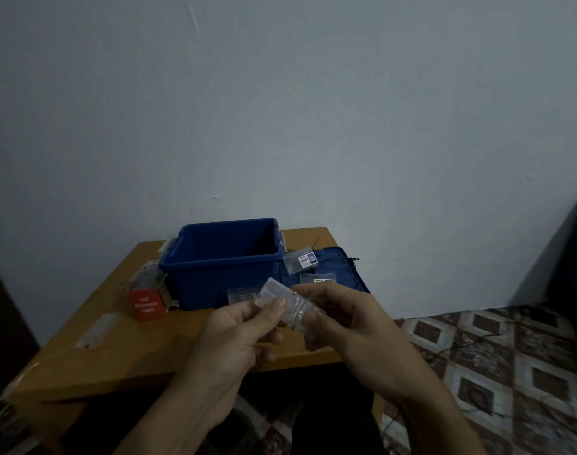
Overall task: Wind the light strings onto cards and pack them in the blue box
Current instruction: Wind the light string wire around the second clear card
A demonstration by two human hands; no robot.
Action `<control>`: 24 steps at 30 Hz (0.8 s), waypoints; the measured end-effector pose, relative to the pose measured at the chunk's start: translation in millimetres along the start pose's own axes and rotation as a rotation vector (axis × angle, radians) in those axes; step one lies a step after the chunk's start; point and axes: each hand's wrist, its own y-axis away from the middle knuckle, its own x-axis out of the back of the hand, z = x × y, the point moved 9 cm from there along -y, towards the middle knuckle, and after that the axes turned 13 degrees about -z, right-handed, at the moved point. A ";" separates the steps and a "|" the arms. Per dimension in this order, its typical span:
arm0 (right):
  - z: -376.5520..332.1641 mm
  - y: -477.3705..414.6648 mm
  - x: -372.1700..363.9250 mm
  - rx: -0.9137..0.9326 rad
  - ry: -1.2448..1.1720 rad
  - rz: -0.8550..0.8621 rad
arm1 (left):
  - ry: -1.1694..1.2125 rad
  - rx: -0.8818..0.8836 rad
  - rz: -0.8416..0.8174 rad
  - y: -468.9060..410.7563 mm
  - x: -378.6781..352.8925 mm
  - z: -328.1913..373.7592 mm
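Both hands are up in front of the near table edge, working the same item.

- Left hand [244,330]: thumb and fingers pinch the left end of a small clear crinkled plastic packet [282,303]; thumb lies on top of it.
- Right hand [343,320]: fingers curled round the packet's right end, gripping it.
- The packet spans the gap between the two hands, held above the light brown wooden table [149,356], just in front of the box's near wall. Too blurred to tell what's inside it, and I can't make out any card.
- Open dark blue plastic storage box [214,284]: upright near the back of the table, beyond the hands. Interior is dark, so contents are unreadable.
- Flat dark blue plastic lid [349,274]: lies on the table just right of the box, beyond the right hand.
- Two clear packets with printed labels sit on the lid: far labelled packet [301,261] and near labelled packet [316,280], the near one partly hidden behind the right hand.
- Red cardboard carton printed "LED Decorative Lights" [148,305]: on the table just left of the box.
- Long clear plastic sleeve [98,330]: flat on the table, left of the left hand and well apart from it.
- Thin black wire [461,348] trails over the patterned tile floor to the right.
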 end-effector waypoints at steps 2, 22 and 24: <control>0.8 -0.8 0.0 0.000 -0.020 0.004 | 0.000 -0.009 -0.003 0.1 -1.4 1.2; 21.6 -6.7 -14.9 -0.145 -0.066 -0.049 | -0.411 -0.109 -0.047 -1.2 6.9 -4.5; 25.5 -8.2 -15.8 -0.153 -0.088 -0.036 | -0.430 -0.107 -0.051 -1.0 8.7 -5.5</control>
